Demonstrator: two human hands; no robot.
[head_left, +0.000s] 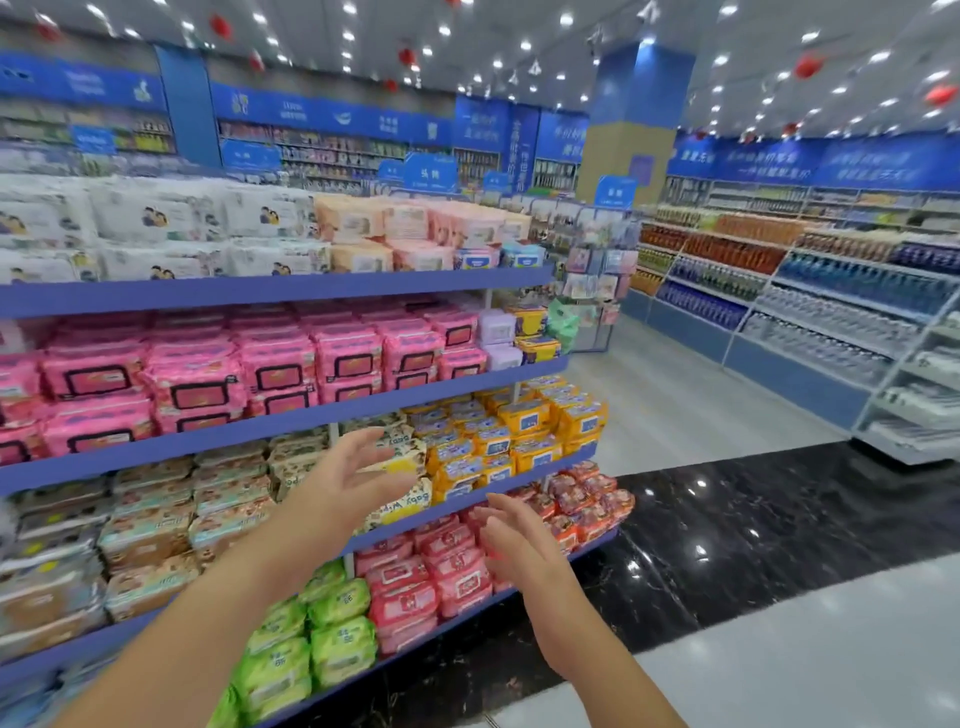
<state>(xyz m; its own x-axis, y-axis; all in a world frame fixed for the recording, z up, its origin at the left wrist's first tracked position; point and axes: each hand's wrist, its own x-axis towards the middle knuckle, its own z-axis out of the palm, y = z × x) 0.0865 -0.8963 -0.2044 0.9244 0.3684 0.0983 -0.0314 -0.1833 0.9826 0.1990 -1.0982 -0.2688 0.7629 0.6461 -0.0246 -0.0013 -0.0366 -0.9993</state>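
I face a blue shelf unit (291, 288) stacked with wet-wipe packs. My left hand (345, 480) is stretched out with fingers spread, in front of cream "Baby Wipes" packs (402, 501) on the third shelf; it holds nothing. My right hand (524, 545) hangs lower and to the right, fingers straight and relaxed, in front of red packs (447, 571) on the bottom shelf. Whether either hand touches a pack cannot be told. Yellow packs (524, 431) sit just right of the cream ones.
Pink packs (270, 364) fill the second shelf, white ones (156, 218) the top, green ones (317, 639) the bottom left. An aisle of grey and black glossy floor (779, 519) runs to the right. Racks of bottles (831, 306) line the far right.
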